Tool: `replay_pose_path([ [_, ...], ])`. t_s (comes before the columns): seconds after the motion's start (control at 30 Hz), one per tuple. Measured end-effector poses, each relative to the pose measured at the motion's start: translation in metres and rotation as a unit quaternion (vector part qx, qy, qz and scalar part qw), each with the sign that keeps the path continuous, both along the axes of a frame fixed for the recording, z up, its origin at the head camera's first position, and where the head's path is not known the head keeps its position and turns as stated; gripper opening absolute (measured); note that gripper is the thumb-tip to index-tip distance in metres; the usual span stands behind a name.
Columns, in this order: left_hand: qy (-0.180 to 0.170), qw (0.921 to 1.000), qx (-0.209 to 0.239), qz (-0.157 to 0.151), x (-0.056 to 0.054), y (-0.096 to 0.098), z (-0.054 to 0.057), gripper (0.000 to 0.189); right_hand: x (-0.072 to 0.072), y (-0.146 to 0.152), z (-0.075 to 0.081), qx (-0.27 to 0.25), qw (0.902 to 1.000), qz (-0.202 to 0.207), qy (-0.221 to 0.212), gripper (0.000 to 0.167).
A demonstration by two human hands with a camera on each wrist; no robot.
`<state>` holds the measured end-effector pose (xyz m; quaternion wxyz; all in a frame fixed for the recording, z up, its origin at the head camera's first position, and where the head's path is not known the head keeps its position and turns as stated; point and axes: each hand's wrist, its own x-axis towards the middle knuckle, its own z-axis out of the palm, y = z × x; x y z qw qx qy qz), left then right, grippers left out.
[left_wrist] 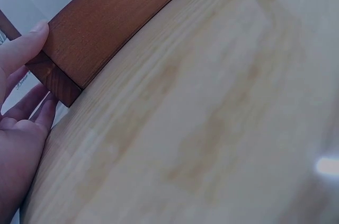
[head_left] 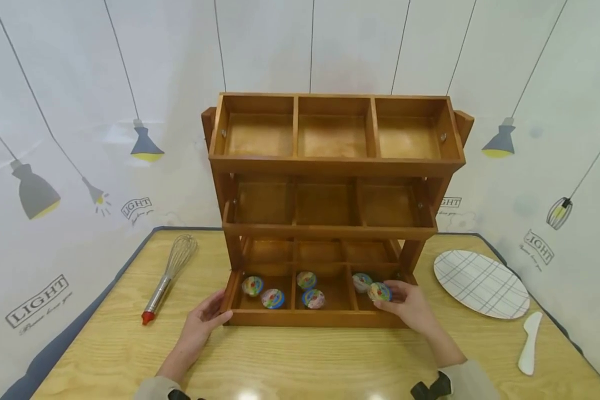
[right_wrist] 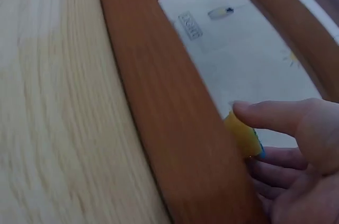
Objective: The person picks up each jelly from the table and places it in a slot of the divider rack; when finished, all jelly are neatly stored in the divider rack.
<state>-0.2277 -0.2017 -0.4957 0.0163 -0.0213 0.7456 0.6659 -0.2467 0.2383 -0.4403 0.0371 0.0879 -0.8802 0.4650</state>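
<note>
A brown wooden three-tier rack (head_left: 337, 166) stands on the table, each tier split into three compartments. My left hand (head_left: 203, 324) holds its lower left front corner, thumb on the front board (left_wrist: 116, 17) and fingers round the side. Over the bottom tier's right compartment, my right hand (head_left: 411, 304) pinches a small jelly cup (head_left: 380, 292) with a printed lid; its yellow side shows in the right wrist view. Behind it sits another jelly cup (head_left: 361, 282). The left compartment has two cups (head_left: 252, 285), and the middle one has two more (head_left: 313, 299).
A whisk (head_left: 172, 272) with a red handle end lies left of the rack. To the right are a white checked plate (head_left: 481, 284) and a white plastic knife (head_left: 530, 343). A printed curtain (head_left: 80, 222) hangs round the table's back and sides.
</note>
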Motion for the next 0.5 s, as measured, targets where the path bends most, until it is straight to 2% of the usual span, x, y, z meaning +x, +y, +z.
replay_pose_path([
  [0.2,0.007,0.9999,0.006,0.005,0.001,0.002,0.001,0.063,-0.008,0.007,-0.003,0.078,0.9969,-0.007,0.004,0.051],
  [0.3,0.003,0.9999,0.007,0.007,0.002,0.002,0.002,0.063,-0.010,0.004,0.001,0.114,0.9933,-0.015,-0.013,0.050],
  [0.5,0.004,1.0000,0.006,0.007,0.002,0.001,0.004,0.062,-0.011,0.002,0.007,0.110,0.9918,-0.017,-0.064,0.052],
])
